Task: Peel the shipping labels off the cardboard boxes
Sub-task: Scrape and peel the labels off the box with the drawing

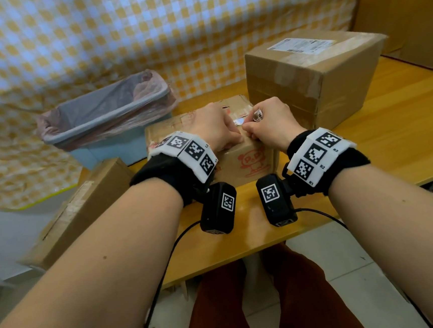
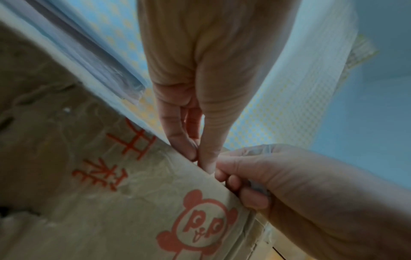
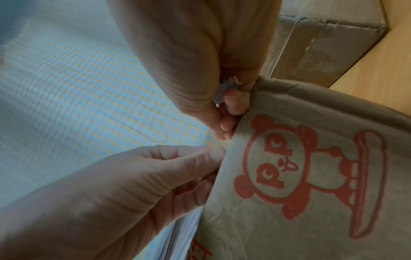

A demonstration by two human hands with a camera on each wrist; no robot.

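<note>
My right hand (image 1: 272, 122) pinches a crumpled scrap of label (image 3: 229, 84), plain only in the right wrist view. My left hand (image 1: 215, 127), fingertips (image 2: 191, 151) pinched together, presses the small box's (image 1: 246, 163) top edge. The big box (image 1: 315, 76) with its label (image 1: 301, 44) sits at two o'clock.
</note>
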